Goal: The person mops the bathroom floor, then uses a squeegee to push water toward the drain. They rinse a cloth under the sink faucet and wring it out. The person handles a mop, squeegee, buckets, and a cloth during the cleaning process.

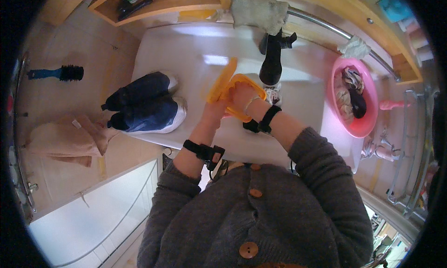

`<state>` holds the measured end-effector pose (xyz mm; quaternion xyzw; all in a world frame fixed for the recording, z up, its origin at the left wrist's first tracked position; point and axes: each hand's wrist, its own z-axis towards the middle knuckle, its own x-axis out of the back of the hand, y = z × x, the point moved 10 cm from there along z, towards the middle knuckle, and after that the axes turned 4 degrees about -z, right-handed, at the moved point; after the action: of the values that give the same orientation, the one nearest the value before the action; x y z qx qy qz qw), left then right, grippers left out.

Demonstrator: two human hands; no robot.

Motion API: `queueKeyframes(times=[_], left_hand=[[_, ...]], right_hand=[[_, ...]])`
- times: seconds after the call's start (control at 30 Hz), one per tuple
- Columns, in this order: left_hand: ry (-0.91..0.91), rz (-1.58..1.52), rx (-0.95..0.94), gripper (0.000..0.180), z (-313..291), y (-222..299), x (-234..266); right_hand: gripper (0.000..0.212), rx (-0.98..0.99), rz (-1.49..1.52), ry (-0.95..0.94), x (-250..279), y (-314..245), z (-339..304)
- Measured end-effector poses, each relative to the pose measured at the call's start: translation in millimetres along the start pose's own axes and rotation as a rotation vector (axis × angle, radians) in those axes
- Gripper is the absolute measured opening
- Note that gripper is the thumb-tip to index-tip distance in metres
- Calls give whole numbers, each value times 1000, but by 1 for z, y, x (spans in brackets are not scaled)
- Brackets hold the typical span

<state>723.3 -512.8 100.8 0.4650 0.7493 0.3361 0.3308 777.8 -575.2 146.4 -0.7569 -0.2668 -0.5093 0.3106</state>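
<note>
Over the white washstand top I hold an orange plastic box (255,85). A long orange flap (222,80), seemingly its lid, stands up on its left side. My left hand (222,106) is closed on the box's left edge, its fingers partly hidden. Inside the box rests my right hand (242,95) with bent fingers. What those fingers hold, if anything, is hidden. Just to the right, below a black faucet (271,70), lies a crumpled white patterned cloth (274,95). A small black thing (251,126) shows under my right wrist.
A pair of dark blue shoes (153,114) with white soles sits on the left. On the right stands a pink basin (370,126) with clothes inside. Behind the faucet, a grey cloth (258,11) hangs on a metal rail (321,22). A blue hairbrush (56,73) is at far left.
</note>
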Motion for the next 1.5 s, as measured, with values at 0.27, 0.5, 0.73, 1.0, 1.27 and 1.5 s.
queueKeyframes(times=[0.27,0.5,0.73,1.0,1.27,1.5], left_hand=[[84,65,-393,36,14,15,4],[78,194,-404,41,19,13,3],[192,231,-241,38,10,0,3],[14,35,-90,36,4,7,-12],[60,99,-62,38,8,5,-7],[168,219,-136,34,21,21,18]], right_hand=[[39,-61,167,285,-12,3,-10],[51,-138,93,114,-13,19,-17],[41,96,22,193,-14,-4,-5],[35,-61,-42,51,-20,12,12],[26,-327,702,115,-74,35,22],[27,-70,-4,210,-104,52,87]])
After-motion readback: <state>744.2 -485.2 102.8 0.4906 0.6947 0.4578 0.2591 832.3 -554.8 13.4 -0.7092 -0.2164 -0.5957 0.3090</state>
